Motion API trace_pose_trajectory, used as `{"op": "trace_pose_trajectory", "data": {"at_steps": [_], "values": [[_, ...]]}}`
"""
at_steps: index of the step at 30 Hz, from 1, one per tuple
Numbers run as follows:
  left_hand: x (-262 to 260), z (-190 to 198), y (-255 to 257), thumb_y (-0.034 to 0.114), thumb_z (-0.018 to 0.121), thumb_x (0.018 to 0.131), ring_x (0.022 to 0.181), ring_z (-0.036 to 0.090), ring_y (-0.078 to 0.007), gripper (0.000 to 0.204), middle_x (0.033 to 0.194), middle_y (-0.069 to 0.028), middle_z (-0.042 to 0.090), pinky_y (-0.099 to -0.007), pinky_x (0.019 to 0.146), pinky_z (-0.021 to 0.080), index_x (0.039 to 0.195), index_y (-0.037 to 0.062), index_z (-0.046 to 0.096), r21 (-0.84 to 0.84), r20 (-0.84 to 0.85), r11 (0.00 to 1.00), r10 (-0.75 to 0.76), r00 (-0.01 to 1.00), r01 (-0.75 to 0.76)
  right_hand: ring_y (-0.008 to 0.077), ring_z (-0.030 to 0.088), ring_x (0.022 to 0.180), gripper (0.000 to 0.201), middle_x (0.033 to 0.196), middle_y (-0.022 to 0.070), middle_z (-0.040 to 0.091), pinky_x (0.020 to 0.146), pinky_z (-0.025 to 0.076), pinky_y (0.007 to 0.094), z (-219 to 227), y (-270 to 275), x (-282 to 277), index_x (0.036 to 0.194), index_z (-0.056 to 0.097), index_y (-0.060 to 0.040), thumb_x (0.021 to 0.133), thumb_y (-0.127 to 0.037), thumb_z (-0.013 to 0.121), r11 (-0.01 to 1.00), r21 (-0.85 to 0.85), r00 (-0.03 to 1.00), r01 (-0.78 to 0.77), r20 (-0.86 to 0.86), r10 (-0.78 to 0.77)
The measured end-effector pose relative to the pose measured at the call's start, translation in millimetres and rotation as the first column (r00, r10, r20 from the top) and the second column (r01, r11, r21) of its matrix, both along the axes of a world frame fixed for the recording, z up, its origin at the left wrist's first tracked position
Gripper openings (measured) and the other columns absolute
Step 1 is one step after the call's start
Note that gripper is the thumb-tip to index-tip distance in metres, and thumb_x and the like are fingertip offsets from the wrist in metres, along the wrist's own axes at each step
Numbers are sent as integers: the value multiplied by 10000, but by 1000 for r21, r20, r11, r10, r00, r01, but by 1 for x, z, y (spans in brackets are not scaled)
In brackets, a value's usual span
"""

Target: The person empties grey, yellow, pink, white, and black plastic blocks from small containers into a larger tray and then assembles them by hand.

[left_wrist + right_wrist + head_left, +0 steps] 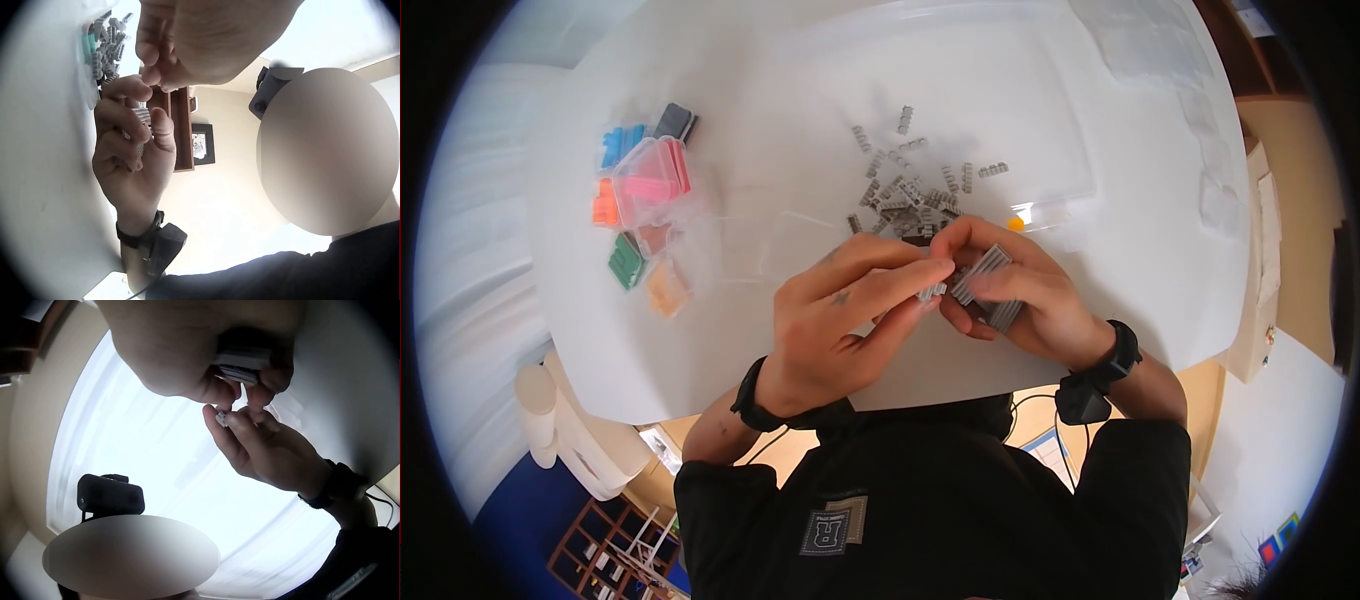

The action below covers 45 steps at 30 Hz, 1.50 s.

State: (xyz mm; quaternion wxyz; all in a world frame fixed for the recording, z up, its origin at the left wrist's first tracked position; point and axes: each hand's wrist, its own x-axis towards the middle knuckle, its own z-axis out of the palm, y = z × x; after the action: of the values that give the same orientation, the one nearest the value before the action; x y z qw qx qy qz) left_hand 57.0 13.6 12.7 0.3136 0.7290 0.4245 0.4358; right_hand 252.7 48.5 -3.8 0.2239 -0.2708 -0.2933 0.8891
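Note:
Both hands meet just above the table's near side. My left hand [840, 310] pinches a small light-grey toy brick [932, 291] between thumb and fingertips; it also shows as a pale brick [221, 419] in the right wrist view. Curled round a bundle of ridged grey bricks [983, 275], my right hand [1035, 300] has its thumb lying over them. In the right wrist view this bundle shows as dark stacked layers [244, 362]. The fingertips of the two hands are close together. Just beyond them lies a loose pile of grey bricks [910, 205], its near edge partly hidden by the hands.
Left on the white table [740, 350] sit clear bags or boxes of coloured pieces: blue [622, 145], pink [655, 180], orange [605, 205], green [626, 262]. A small orange-yellow piece [1016, 224] lies by clear plastic right of the pile. Transparent sheeting [1145, 45] covers the far right.

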Motion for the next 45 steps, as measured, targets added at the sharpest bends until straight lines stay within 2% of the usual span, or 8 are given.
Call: {"op": "trace_pose_trajectory", "data": {"at_steps": [5,12,14,18,21,23,29,45], "values": [[-1,2,1,-105,642,737,737,627,-173,349,931,-115,614,-244,588,515,1068,3,658,-63,85,997,49,995,-44,84,487,620,180,930,93,594,516,361,209,0,-2,1,1090,490,-39,979,-171,441,997,74,1000,-28,-4,28],[-5,4,-3,-64,610,789,753,597,-169,320,946,-124,576,-250,614,490,1104,-17,643,-196,132,979,89,987,-62,54,443,583,231,806,40,601,533,366,203,7,-3,0,1084,515,-34,999,-226,419,974,202,994,-100,71,87],[-7,4,-3,-29,582,822,723,575,-161,291,935,-119,571,-255,619,472,1107,-18,642,-220,132,974,85,988,-55,64,453,560,324,715,40,596,521,371,213,8,-2,2,1066,557,-26,1005,-296,390,944,266,976,-197,145,162],[-8,7,-2,21,484,854,642,520,-114,299,947,-122,551,-217,556,418,1099,-65,632,-268,119,962,85,989,-50,62,448,555,344,675,19,579,518,366,214,5,-8,-1,1007,595,-21,999,-309,406,915,361,975,-178,192,114],[-10,5,0,5,467,838,667,525,-124,308,938,-123,556,-233,570,413,1083,-63,642,-234,135,971,-28,990,59,60,417,577,253,674,-1,536,540,353,225,3,-9,1,987,592,-24,981,-243,465,899,397,972,-186,206,110],[-8,7,-1,8,485,828,686,527,-137,294,916,-124,562,-244,585,411,1060,-60,653,-333,205,938,-31,978,100,70,418,579,235,654,14,517,538,348,238,1,-9,1,1020,590,-7,968,-216,494,857,487,975,-166,212,68],[-11,6,1,-12,539,796,688,528,-135,259,873,-115,575,-237,597,420,1018,-45,669,-283,110,955,-60,992,89,94,424,585,198,635,33,489,545,355,255,5,-9,-2,996,599,13,945,-169,539,797,587,967,-139,256,-20],[-14,9,3,-102,703,701,722,582,-119,290,919,-100,578,-207,598,464,974,-11,668,-431,279,895,13,960,113,108,363,560,219,605,29,427,514,314,271,-3,-9,2,877,554,12,947,-194,536,774,613,963,-160,269,-15]]}}
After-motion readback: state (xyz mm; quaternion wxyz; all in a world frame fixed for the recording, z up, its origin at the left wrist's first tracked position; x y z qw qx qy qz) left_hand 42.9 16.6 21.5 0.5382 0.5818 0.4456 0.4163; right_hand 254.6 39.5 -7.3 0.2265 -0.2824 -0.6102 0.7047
